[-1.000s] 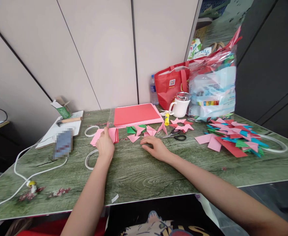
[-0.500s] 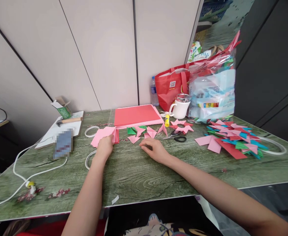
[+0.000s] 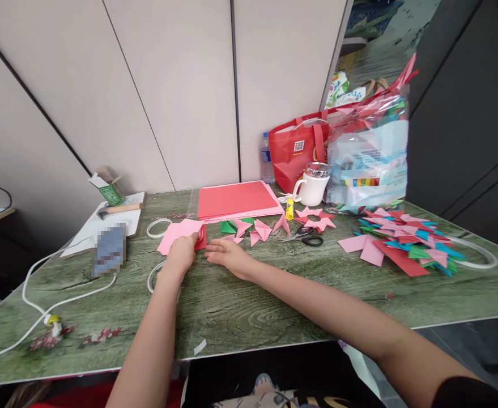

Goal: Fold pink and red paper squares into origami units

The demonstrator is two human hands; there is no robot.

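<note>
My left hand (image 3: 182,253) is on a small stack of pink paper squares (image 3: 173,233), its fingers closed at the right side of the top sheets, which curl up there. Red paper (image 3: 201,236) shows beneath them. Just right of the stack, my right hand (image 3: 228,256) hovers low over the table, fingers stretched toward the red paper and holding nothing. Behind that hand lie folded pink pieces (image 3: 260,231) and a folded green piece (image 3: 228,226). Black-handled scissors (image 3: 311,240) rest farther right.
Large red sheets (image 3: 235,199) lie at the back, near a yellow glue stick (image 3: 290,208) and a white mug (image 3: 312,187). A pile of folded paper stars (image 3: 405,235) is at the right, before a filled plastic bag (image 3: 365,158). A hammer (image 3: 119,209) lies at the left.
My right hand has moved left from beside the scissors to the paper stack, its fingers straightening. The top pink sheets have shifted under my left hand, baring more red paper.
</note>
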